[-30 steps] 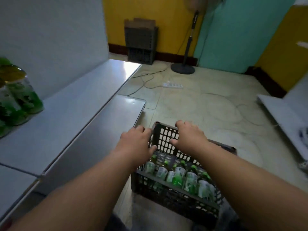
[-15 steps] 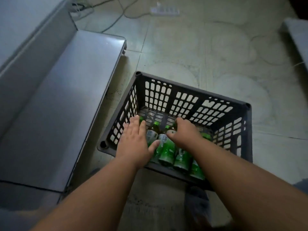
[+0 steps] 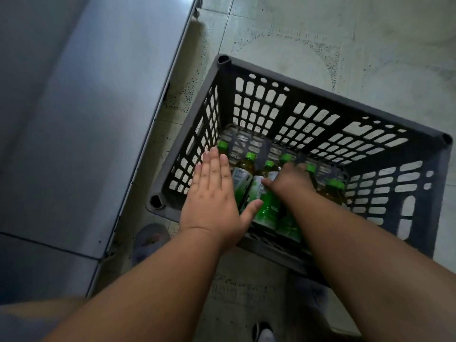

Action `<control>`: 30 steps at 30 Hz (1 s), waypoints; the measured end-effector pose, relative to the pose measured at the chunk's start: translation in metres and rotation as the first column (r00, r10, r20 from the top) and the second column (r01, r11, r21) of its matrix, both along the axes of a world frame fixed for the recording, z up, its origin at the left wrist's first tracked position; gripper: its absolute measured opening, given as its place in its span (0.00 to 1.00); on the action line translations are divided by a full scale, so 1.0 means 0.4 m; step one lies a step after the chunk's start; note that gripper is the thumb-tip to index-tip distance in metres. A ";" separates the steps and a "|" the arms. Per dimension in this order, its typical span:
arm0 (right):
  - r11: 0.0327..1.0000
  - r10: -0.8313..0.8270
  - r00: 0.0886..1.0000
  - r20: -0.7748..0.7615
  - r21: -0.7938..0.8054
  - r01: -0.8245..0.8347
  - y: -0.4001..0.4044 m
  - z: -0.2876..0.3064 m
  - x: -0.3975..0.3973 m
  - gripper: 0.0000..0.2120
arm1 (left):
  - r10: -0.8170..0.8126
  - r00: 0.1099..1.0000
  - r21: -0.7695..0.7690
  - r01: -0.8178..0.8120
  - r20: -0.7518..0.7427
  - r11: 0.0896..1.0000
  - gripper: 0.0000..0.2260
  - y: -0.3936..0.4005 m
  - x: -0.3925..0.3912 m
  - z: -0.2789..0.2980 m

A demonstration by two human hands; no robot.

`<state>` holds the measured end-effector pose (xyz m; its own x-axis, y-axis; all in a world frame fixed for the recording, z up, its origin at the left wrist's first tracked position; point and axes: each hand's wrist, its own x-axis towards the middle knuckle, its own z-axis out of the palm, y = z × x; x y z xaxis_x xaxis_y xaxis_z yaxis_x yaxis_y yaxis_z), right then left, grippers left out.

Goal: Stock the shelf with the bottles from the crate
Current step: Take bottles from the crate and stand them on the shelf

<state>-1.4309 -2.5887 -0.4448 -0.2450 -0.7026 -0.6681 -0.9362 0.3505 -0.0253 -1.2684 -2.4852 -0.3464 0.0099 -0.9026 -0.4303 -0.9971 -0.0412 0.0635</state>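
Head view shows your right hand (image 3: 288, 180) deep in the crate, fingers (image 3: 267, 182) curled down over the shoulders of the green-capped bottles (image 3: 267, 193); whether they have closed round one neck you cannot tell, since the knuckles hide it. Your left hand (image 3: 213, 196) hovers flat, fingers (image 3: 214, 166) straight and together, holding nothing, just above the bottle nearest the crate's left wall.

The bottles lie packed side by side under and just beyond both hands, caps pointing away from you. They look like smooth clear plastic with glossy labels, so a shallow pinch at the cap could slip, and pulling one from a tight row may drag its neighbour up and let it roll back.

Around them, the crate (image 3: 320, 114) is dark rigid plastic with lattice walls; knuckles could snag on its openings. To the left of your left hand runs the pale, smooth shelf (image 3: 86, 119), above a speckled tile floor (image 3: 320, 33).
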 end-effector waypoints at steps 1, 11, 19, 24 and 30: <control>1.000 -0.020 1.000 0.012 -0.004 0.020 -0.004 -0.001 0.003 0.47 | -0.003 1.000 0.011 0.003 0.004 1.000 0.45 -0.001 0.000 0.001; 0.961 -0.255 0.839 0.481 0.029 0.275 0.007 0.001 0.023 0.46 | -0.001 1.000 0.009 0.001 -0.011 1.000 0.44 -0.002 -0.001 0.003; 0.948 -0.119 0.685 0.719 -0.123 0.295 0.049 0.218 -0.003 0.37 | 0.015 0.988 0.087 -0.002 -0.151 0.996 0.46 0.008 0.012 0.035; 0.903 0.192 0.613 0.767 -0.382 0.196 0.053 0.512 0.091 0.33 | 0.210 0.819 -0.117 -0.318 -0.534 0.941 0.44 0.027 0.090 0.213; 0.746 0.548 0.488 0.680 -0.661 0.083 0.163 0.827 0.297 0.32 | 0.221 0.684 -0.271 -0.534 -0.695 0.801 0.42 0.125 0.263 0.461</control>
